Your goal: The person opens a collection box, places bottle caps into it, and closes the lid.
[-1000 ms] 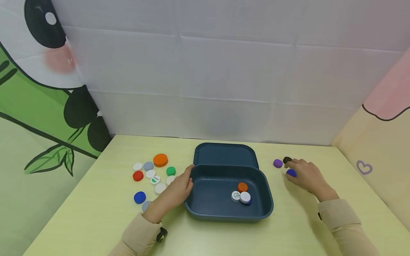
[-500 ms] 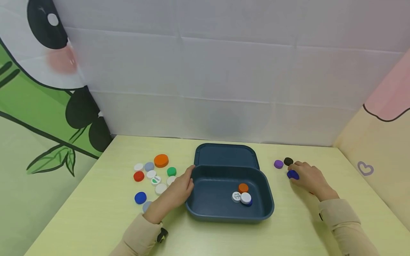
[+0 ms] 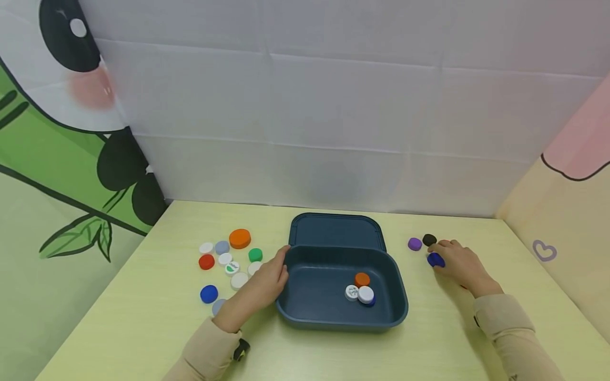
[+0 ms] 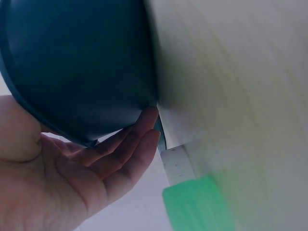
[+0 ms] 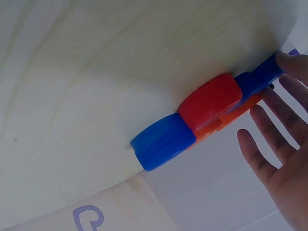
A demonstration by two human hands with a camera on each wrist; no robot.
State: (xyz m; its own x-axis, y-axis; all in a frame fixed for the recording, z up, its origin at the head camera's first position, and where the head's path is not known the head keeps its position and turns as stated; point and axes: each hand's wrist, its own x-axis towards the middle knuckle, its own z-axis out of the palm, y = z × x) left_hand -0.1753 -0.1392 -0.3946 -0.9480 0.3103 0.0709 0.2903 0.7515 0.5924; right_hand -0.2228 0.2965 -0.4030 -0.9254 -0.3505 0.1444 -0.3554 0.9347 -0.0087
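My left hand [image 3: 262, 283] grips the left wall of a dark blue plastic box [image 3: 310, 296], thumb by the rim and fingers against its outside in the left wrist view. Inside the box lie an orange bottle cap [image 3: 362, 279], two white ones and a partly covered blue one. To the right of the box, my right hand [image 3: 459, 264] pinches a blue bottle cap [image 3: 436, 260] between thumb and forefinger, at the table. Close by are a purple cap [image 3: 414, 244] and a black cap [image 3: 429, 240]. A red cap [image 5: 211, 101] and other blue and orange ones appear in the right wrist view.
Behind the box lies its dark blue lid [image 3: 335, 231]. Left of it, several white, grey-blue, red, green, orange and blue caps are spread about, among them a big orange cap [image 3: 240, 238]. A pale wall cloth [image 3: 333, 159] closes off the table's back.
My right fingers have closed on the blue cap, which has shifted and tilted slightly. The left hand keeps its place on the box.
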